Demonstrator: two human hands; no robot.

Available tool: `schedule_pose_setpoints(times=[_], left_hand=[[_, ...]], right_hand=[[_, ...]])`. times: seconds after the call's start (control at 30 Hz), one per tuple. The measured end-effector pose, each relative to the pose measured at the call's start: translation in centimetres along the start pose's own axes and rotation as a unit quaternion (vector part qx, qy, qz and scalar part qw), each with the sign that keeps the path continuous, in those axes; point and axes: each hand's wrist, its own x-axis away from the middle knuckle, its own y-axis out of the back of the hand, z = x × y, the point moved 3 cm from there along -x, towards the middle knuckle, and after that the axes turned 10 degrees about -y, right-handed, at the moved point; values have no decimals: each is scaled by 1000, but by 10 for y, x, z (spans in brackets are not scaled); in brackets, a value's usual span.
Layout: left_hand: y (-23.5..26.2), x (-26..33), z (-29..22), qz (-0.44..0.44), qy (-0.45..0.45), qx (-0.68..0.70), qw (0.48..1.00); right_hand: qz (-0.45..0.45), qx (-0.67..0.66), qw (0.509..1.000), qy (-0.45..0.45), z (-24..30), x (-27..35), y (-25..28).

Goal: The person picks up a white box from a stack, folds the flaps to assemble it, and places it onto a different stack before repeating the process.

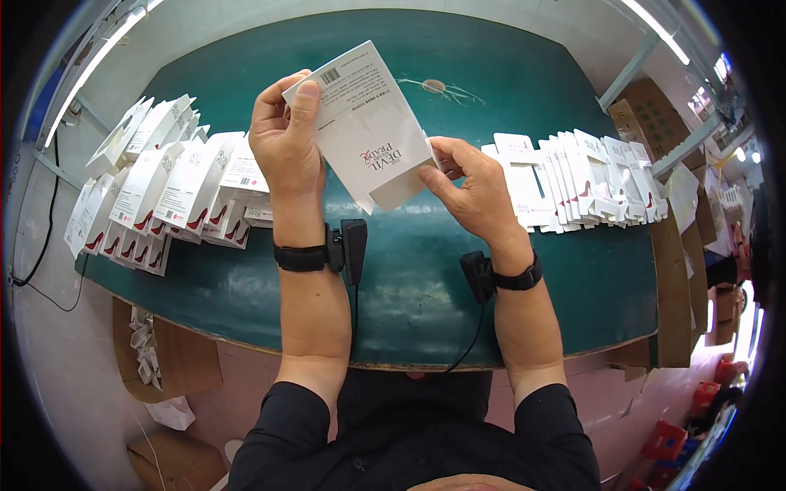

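Above the green table I hold a white printed carton (360, 123), tilted, with a flap standing out at its lower end. My left hand (286, 123) pinches its upper left edge between thumb and fingers. At the lower right corner, my right hand (471, 184) grips the carton near the flap, thumb in front and fingers behind. Stacked white cartons (188, 184) with red shoe prints stand to the left of my left hand. To the right of my right hand lies a row of flattened-looking white cartons (585, 180), leaning on each other.
The green table (409, 303) has a rounded front edge near my body. A brownish oval piece with clear strands (434, 85) lies at its far side. An open cardboard box (164, 352) with white scraps sits below left; cardboard (679, 270) stands at the right edge.
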Motion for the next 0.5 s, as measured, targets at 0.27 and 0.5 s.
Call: schedule_pose_setpoints(times=[0.27,0.5], left_hand=[[-1,0,-1,4,0,-5,1000],[-1,1,-1,-4,-3,-2,1000]], right_hand=[[2,-4,1000,-4,0,0,1],[1,-7,1000,-5,0,0,3]])
